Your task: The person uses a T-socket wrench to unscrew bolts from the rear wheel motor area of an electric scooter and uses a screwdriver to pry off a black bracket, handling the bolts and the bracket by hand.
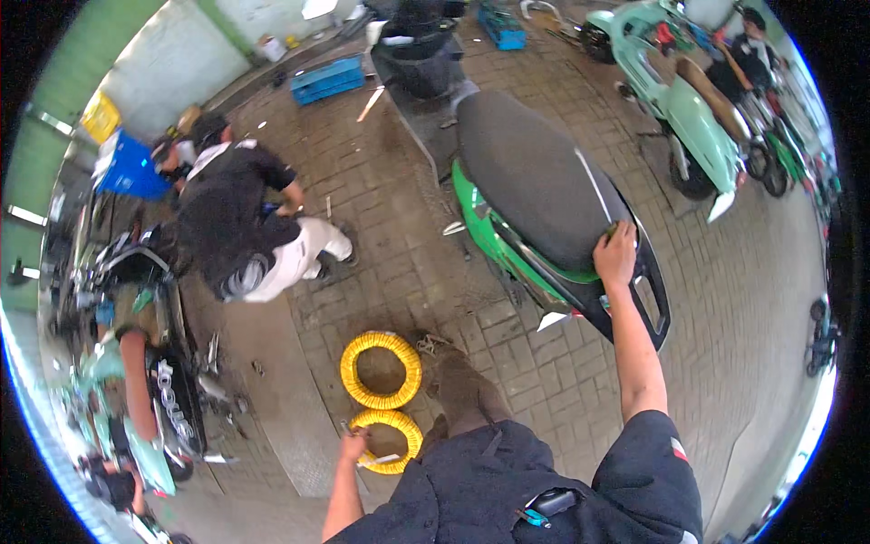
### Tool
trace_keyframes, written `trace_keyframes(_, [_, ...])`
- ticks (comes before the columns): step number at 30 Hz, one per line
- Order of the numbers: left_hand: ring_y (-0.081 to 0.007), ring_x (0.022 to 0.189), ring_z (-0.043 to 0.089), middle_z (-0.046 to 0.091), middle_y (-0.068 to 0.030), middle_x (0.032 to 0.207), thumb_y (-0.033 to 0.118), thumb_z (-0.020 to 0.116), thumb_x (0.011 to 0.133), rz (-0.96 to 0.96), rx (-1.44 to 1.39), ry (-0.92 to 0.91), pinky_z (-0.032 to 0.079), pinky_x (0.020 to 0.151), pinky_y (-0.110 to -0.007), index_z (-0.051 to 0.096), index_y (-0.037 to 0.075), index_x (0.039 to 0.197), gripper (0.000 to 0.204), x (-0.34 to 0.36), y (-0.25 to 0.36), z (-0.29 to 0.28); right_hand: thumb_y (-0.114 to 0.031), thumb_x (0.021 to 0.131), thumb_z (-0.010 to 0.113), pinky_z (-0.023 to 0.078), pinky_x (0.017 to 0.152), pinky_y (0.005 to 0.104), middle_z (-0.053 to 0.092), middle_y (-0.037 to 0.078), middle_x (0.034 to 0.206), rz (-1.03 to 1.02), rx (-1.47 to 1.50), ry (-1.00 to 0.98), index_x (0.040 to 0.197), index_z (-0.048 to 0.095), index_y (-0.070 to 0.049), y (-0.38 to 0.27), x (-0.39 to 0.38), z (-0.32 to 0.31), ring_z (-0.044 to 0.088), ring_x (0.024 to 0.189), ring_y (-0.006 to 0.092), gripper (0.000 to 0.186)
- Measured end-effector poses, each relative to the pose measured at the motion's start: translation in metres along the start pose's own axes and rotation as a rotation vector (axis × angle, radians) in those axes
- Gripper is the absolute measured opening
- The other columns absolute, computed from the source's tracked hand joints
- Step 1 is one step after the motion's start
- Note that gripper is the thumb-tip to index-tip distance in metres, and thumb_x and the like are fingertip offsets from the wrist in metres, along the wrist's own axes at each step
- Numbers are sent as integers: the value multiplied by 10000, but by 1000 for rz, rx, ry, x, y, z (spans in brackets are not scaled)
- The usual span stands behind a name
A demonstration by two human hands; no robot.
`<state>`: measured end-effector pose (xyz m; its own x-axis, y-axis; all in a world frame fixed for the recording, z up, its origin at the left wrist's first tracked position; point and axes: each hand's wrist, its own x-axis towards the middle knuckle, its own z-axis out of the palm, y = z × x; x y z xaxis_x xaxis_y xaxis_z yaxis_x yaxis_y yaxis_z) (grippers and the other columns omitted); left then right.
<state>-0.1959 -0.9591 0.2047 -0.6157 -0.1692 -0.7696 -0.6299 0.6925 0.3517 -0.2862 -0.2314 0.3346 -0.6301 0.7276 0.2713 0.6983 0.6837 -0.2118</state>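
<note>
Far left: parked scooters point(136, 363) crowd the edge of the paved yard, one with a dark front panel. Just right of them a person in a black top and white trousers point(240, 227) bends low over the brick floor point(390, 236); a blue crate point(326, 80) lies farther back near the wall. Centre, low: two yellow rings lie on the bricks, the larger ring point(381, 370) just beyond the smaller ring point(390, 442), their edges touching or nearly so. The wearer's left hand point(353, 447) is closed around a small pale tool, too small to identify, at the near-left rim of the smaller ring. Right of centre: a green scooter point(507, 240) with a black seat point(530, 177) stands on the bricks, tail toward the wearer. The right hand point(615, 254) rests with fingers spread, palm down, on the rear end of the seat, holding nothing, arm stretched forward. Far right, back: a mint-green scooter point(693, 113) with a brown seat, and another person in dark clothing point(748, 54) beside it.
</note>
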Motion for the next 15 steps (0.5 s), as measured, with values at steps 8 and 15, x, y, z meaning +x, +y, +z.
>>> trace_keyframes(8, [-289,955,680,718,-163,1002,526,623,869,3,588,-492,515,833,-387,723,58,1086,526,-8,152,21,-137,825,639,494,861,489,507,251,1166,33,-46,19,1185,472,17,31,0,-1,566,1059,432,425])
trace_keyframes(15, [-395,1075,637,679,-235,1106,545,623,878,229,956,-487,491,914,-463,671,77,1196,569,14,293,-60,-110,783,679,467,881,477,519,201,1104,39,15,30,1138,497,-12,-1,14,10,559,1040,396,411])
